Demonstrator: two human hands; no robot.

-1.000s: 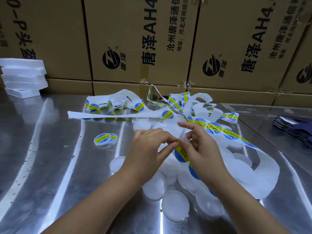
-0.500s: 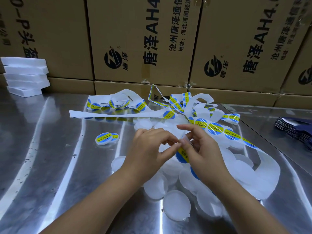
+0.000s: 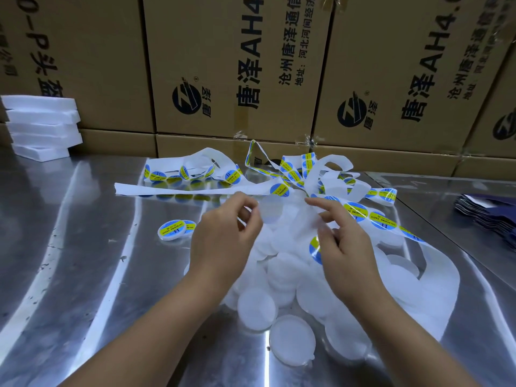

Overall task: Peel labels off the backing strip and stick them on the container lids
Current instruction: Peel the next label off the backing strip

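Since containers matter here: the cardboard boxes [image 3: 237, 65] walling the back are the only real ones, stacked and taped shut, so their contents are hidden. They carry black printed logos and lettering.

The stainless steel table [image 3: 69, 275] runs under everything, with a seam on the right.

The backing strip [image 3: 173, 190] is one long white tangle. It loops along the foot of the boxes, with a bare flat run pointing left and a wide bare loop curling round the right side. Blue-and-yellow round labels sit on the far loops and on the run just beyond the right hand.

The container lids [image 3: 257, 308] are a loose pile of translucent white discs at table centre, under and in front of both hands, all unlabelled. None has a container body that I can see.

A stack of white foam slabs [image 3: 42, 127] is far left. A fanned stack of dark blue flat sheets [image 3: 485, 216] is far right.

The left hand [image 3: 223, 238] is above the pile, fingers curled, thumb and forefinger pinching a pale blurred piece that reads as the strip. The right hand [image 3: 349, 247] is close beside it, not touching, fingers curled round the peeled label [image 3: 315, 248], which is half hidden behind its thumb.

Two labelled lids [image 3: 171, 231] overlap on bare steel left of the left hand, apart from the pile.
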